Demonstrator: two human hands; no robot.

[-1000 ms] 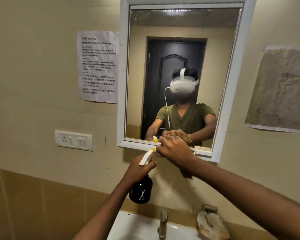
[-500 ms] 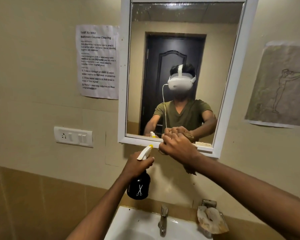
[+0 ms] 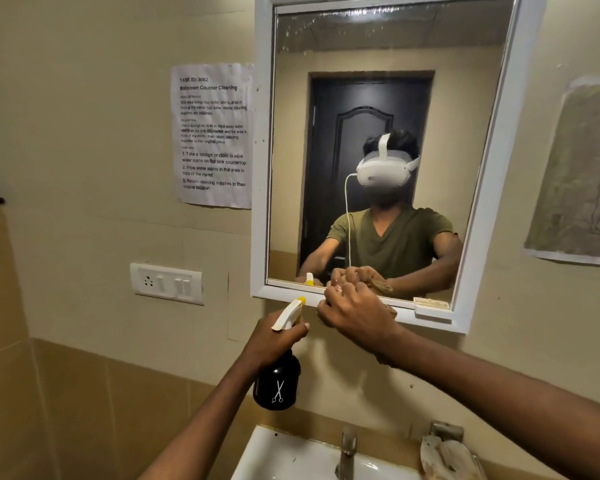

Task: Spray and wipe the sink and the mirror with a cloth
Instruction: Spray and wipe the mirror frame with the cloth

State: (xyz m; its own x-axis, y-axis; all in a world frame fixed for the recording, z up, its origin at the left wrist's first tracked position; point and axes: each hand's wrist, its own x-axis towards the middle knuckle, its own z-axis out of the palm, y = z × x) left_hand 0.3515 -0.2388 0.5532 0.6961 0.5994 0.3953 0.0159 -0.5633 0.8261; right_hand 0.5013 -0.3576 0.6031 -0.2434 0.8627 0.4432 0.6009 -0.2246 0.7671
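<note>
I am looking at a white-framed mirror [image 3: 388, 81] filling the upper middle of the frame, with my right hand [image 3: 355, 315] raised to its bottom edge. The fingers [image 3: 343, 294] of that hand are curled tight against the lower rail of the frame, and in the reflection a brownish cloth [image 3: 378, 280] is showing bunched under them, so I take it they are clutching the cloth and pressing it to the glass. Just to the left and slightly lower, my left hand [image 3: 274, 341] is wrapping around the neck of a black spray bottle [image 3: 278, 384], the fingers closed around it just below its white and yellow trigger head, whose nozzle is pointing up toward the mirror's lower edge. The bottle is hanging upright, well above the white sink [image 3: 291, 459] at the bottom middle of the frame, and is bearing a small white scissors mark. A metal tap [image 3: 347, 452] is standing at the back of the sink, and a worn soap dish [image 3: 447, 452] is sitting on the wall to its right. A printed instruction sheet [image 3: 213, 133] is hanging left of the mirror, a white switch plate [image 3: 167, 282] below it, and a paper drawing [image 3: 582, 174] at the right edge.
</note>
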